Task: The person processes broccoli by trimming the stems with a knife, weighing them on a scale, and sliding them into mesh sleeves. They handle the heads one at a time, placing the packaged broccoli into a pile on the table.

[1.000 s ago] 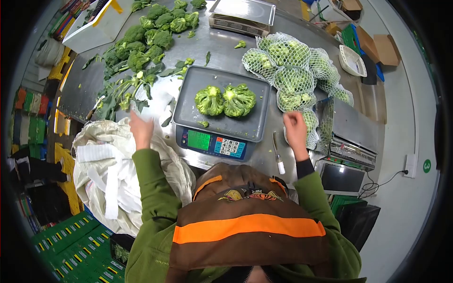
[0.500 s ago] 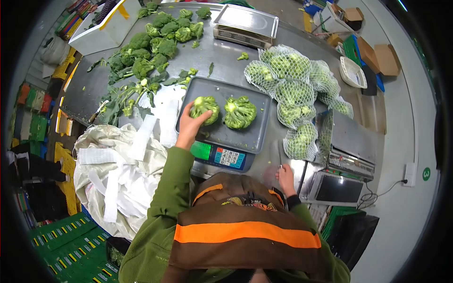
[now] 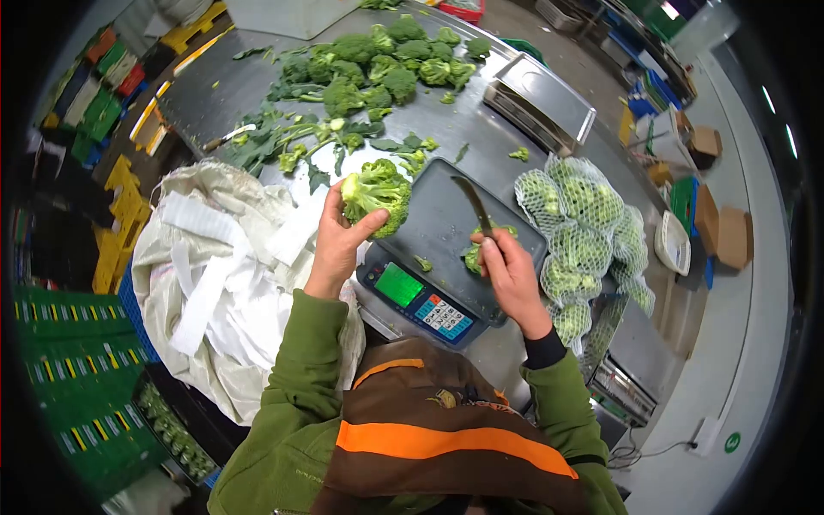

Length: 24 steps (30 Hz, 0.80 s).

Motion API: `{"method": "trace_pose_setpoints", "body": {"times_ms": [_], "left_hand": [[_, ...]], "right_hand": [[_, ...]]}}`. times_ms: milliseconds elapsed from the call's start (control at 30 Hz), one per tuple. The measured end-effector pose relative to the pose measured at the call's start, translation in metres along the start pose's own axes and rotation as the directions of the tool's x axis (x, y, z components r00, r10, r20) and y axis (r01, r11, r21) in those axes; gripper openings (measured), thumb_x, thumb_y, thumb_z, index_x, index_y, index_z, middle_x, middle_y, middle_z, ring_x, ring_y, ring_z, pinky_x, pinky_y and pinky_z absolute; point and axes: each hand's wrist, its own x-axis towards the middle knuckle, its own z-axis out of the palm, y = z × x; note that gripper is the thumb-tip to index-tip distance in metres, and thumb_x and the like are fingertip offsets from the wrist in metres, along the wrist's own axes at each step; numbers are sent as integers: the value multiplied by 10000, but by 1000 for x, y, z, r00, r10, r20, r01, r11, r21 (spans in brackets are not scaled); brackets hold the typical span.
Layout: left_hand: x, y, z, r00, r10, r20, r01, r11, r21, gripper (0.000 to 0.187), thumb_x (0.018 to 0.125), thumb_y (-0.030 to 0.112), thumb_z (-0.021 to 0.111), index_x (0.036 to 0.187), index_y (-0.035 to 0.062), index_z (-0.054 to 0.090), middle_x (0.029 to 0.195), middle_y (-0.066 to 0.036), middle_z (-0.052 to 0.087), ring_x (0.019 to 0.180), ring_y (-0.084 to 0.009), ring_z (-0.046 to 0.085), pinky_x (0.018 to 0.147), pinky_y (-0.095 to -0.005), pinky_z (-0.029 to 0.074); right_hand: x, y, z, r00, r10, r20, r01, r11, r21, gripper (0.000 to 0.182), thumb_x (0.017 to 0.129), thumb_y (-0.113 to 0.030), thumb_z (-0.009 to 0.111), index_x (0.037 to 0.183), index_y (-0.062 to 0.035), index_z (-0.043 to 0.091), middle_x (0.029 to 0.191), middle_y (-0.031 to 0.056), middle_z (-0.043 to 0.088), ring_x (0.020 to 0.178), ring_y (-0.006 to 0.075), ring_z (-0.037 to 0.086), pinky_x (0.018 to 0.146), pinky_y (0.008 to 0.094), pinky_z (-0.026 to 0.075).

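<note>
Raised near the left edge of the scale tray [image 3: 425, 225], a broccoli head [image 3: 378, 197] is held in my left hand [image 3: 336, 240], stem side toward the thumb. My right hand [image 3: 512, 279] grips a knife [image 3: 472, 202] with a dark curved blade pointing up and left over the tray. Behind the knife and my right fingers lies another broccoli piece [image 3: 471, 257], mostly hidden. A small floret [image 3: 422, 263] rests near the tray's front edge. The scale's green display [image 3: 399, 284] is lit, its digits unreadable.
Loose broccoli [image 3: 352, 73] is piled at the back, with cut leaves [image 3: 266, 142] in front. Netted broccoli [image 3: 579, 223] lies right of the tray. A second scale [image 3: 541, 99] stands behind. A white sack with foam strips [image 3: 215, 283] is at the left, a second knife [image 3: 230, 137] beyond it.
My left hand has lifted the broccoli head off the tray. My right hand has brought the knife up from the table's front edge to over the tray. The view has shifted and rotated.
</note>
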Motion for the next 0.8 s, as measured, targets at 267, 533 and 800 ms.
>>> {"method": "trace_pose_setpoints", "body": {"times_ms": [267, 533, 800], "left_hand": [[-18, 6, -3, 985, 11, -170, 12, 991, 134, 646, 738, 89, 848, 1245, 20, 454, 1143, -89, 585, 1013, -154, 610, 851, -281, 522], [-24, 4, -19, 966, 177, -189, -78, 894, 441, 607, 724, 169, 873, 1171, 23, 490, 1093, -85, 608, 1014, -162, 610, 887, -300, 507], [-2, 29, -61, 984, -85, -159, 65, 990, -129, 732, 748, 116, 828, 1363, -12, 451, 1208, -113, 598, 1104, -191, 594, 945, -306, 486]], "right_hand": [[55, -23, 57, 987, -116, 107, 121, 992, -40, 184, 901, -140, 676, 1012, 4, 648, 837, 77, 636, 762, 143, 603, 694, 285, 480], [83, -17, 80, 961, -214, 177, 223, 974, -30, 195, 891, -151, 692, 998, 8, 663, 821, 78, 621, 724, 138, 601, 651, 287, 478], [88, -14, 57, 955, -97, 282, 133, 985, -110, 196, 967, -170, 570, 1054, -19, 660, 829, 99, 620, 700, 211, 608, 651, 340, 479]]}}
